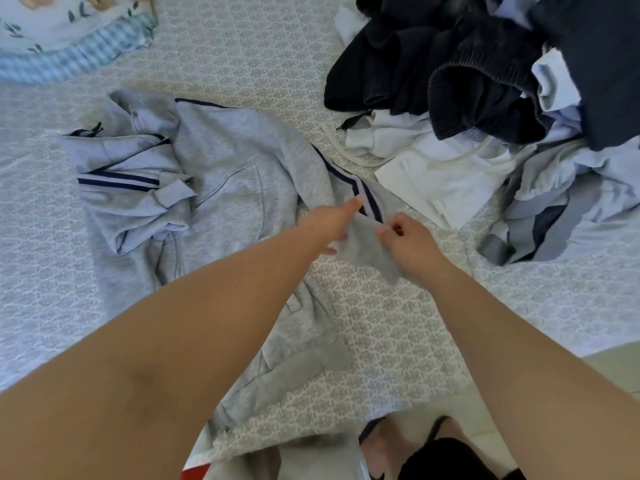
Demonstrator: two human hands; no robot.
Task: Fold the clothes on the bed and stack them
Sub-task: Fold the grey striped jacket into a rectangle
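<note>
A grey hooded jacket with navy and white striped cuffs lies crumpled across the middle of the bed. One sleeve reaches toward me at centre. My left hand holds the grey fabric of that sleeve just below its striped cuff, one finger stretched along the stripes. My right hand pinches the sleeve's edge from the right with curled fingers. A pile of unfolded clothes, dark navy, white and pale blue, lies at the upper right.
The bed has a patterned grey-and-cream cover. A pillow or quilt with a blue checked border sits at the top left. The bed's near edge and the floor with my feet show at the bottom.
</note>
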